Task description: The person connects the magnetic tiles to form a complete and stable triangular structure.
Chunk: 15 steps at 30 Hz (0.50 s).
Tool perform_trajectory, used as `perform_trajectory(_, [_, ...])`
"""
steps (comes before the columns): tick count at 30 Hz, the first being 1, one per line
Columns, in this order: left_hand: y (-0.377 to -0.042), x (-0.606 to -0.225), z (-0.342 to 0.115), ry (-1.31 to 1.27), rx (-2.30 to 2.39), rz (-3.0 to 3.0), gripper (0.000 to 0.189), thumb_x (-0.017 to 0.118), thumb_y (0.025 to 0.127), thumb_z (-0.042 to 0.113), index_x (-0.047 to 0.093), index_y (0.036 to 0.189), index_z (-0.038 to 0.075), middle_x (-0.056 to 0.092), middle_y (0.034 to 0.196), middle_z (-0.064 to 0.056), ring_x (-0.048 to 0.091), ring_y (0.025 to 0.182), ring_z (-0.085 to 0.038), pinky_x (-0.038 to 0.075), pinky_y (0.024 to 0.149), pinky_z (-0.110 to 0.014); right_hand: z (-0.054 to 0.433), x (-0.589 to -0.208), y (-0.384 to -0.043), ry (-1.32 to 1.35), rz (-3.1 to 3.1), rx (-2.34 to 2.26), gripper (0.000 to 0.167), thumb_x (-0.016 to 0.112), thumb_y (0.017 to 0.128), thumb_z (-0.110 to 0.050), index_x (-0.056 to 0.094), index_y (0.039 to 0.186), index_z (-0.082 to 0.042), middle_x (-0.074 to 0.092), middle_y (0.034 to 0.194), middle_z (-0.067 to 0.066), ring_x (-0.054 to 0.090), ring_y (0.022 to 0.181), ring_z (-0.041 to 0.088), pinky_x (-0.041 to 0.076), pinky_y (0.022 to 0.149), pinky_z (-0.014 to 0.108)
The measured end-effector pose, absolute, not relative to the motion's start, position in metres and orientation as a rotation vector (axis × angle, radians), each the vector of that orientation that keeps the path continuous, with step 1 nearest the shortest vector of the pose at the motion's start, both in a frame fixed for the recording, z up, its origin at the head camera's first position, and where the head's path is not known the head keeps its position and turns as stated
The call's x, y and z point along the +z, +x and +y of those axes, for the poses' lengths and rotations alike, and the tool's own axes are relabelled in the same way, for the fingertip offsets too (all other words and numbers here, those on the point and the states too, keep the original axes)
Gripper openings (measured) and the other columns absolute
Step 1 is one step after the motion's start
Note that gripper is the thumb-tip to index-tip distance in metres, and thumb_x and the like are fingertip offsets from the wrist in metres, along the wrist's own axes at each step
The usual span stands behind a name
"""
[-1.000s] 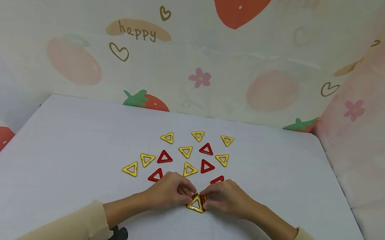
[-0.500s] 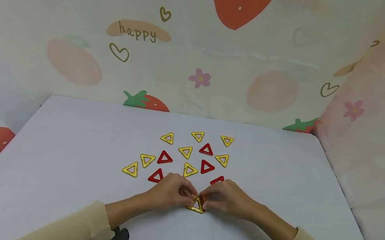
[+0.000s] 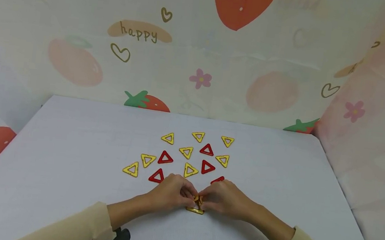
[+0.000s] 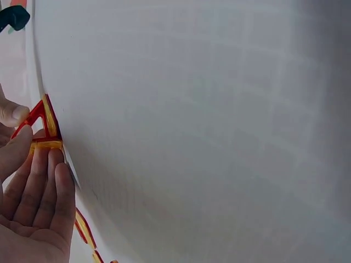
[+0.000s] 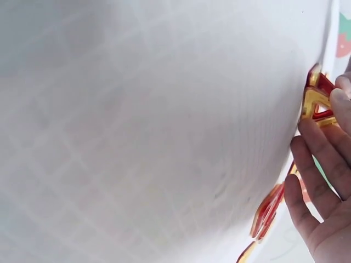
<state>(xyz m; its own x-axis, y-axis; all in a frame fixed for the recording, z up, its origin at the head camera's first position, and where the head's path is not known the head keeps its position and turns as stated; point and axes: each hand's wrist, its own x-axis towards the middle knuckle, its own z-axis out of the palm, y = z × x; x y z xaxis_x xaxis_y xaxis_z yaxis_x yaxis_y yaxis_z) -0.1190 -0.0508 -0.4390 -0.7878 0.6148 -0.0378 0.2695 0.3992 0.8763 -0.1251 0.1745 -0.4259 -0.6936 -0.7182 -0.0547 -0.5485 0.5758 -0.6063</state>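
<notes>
At the near middle of the table, several red and yellow triangular magnetic tiles (image 3: 195, 210) stand joined and raised between both hands. The left hand (image 3: 172, 191) pinches their left side between thumb and fingertips, and the right hand (image 3: 227, 198) pinches the right side. In the left wrist view, a red tile with a yellow one beside it (image 4: 50, 121) slants up past the left hand's thumb. The right wrist view has a yellow tile (image 5: 311, 101) against red ones at the right hand's fingertips. Fingers hide much of the joined shape.
Loose yellow triangular tiles (image 3: 190, 170) and red triangular tiles (image 3: 208, 167) lie scattered flat on the white table (image 3: 279, 164) just beyond the hands. One red tile (image 3: 217, 179) is partly covered by the right hand. A printed curtain (image 3: 231, 53) stands behind the table.
The yellow triangle that faced up between the hands has tipped upward, so a narrow front edge now shows with the sides drawn together. Both hands stay nearly in place; loose tiles have not moved.
</notes>
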Motion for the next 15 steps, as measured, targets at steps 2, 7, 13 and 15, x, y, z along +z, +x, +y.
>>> perform_trajectory(2, [-0.1193, -0.4390, -0.0512, 0.779, 1.345, 2.308, 0.020, 0.081, 0.082, 0.005, 0.076, 0.102, 0.002, 0.072, 0.081, 0.003, 0.066, 0.073, -0.005, 0.054, 0.071, -0.019, 0.1749, -0.4265, -0.1255, -1.046, 2.515, -0.818, 0.029, 0.081, 0.085, -0.024, 0.077, 0.111, -0.012, 0.074, 0.097, -0.012, 0.060, 0.083, -0.001, 0.052, 0.074, 0.021])
perform_trajectory(7, [-0.1191, -0.4391, -0.0529, 0.829, 1.358, 2.281, 0.019, 0.078, 0.082, -0.001, 0.075, 0.101, 0.001, 0.072, 0.084, -0.001, 0.065, 0.074, -0.007, 0.055, 0.072, -0.019, 0.1757, -0.4272, -0.1265, -1.058, 2.515, -0.803, 0.028, 0.080, 0.086, -0.023, 0.077, 0.111, -0.012, 0.073, 0.098, -0.012, 0.061, 0.085, 0.000, 0.052, 0.077, 0.022])
perform_trajectory(13, [-0.1191, -0.4403, -0.0565, 0.831, 1.345, 2.269, 0.018, 0.075, 0.085, -0.001, 0.074, 0.101, 0.005, 0.071, 0.087, 0.002, 0.064, 0.074, -0.007, 0.055, 0.073, -0.020, 0.1795, -0.4259, -0.1270, -1.052, 2.494, -0.794, 0.028, 0.078, 0.087, -0.022, 0.075, 0.113, -0.012, 0.072, 0.102, -0.013, 0.062, 0.093, 0.001, 0.053, 0.084, 0.026])
perform_trajectory(15, [-0.1194, -0.4409, -0.0576, 0.831, 1.342, 2.271, 0.017, 0.075, 0.085, -0.001, 0.075, 0.101, 0.006, 0.071, 0.087, 0.002, 0.064, 0.074, -0.007, 0.055, 0.073, -0.021, 0.1815, -0.4247, -0.1276, -1.052, 2.489, -0.812, 0.029, 0.078, 0.087, -0.021, 0.075, 0.114, -0.011, 0.072, 0.105, -0.011, 0.064, 0.097, 0.002, 0.053, 0.088, 0.028])
